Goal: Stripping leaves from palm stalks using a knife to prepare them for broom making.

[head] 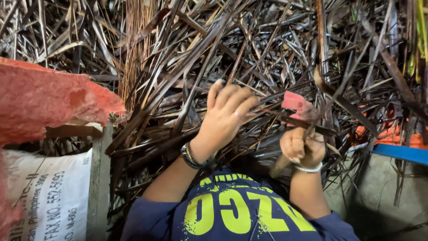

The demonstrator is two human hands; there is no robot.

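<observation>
1. Sack: white, printed, at lower left, partly under a torn red sheet. Not touched.
2. Midrib bundle: thin tan sticks, stripped clean, standing upright at upper left among the leaves. Judged the finished share of the work.
3. Leaf pile: dry dark palm leaves, tangled, filling most of the view. Judged the larger share, not yet stripped.
4. Left hand: on the pile near centre, fingers curled over a few leaves; grip narrow, pinning them down.
5. Right hand: just right of the left, grip closed around a wooden tool handle. The tool's head meets the leaves beside a pink scrap; the blade cannot be made out.
6. Blue strip: at right edge, over orange material.
</observation>
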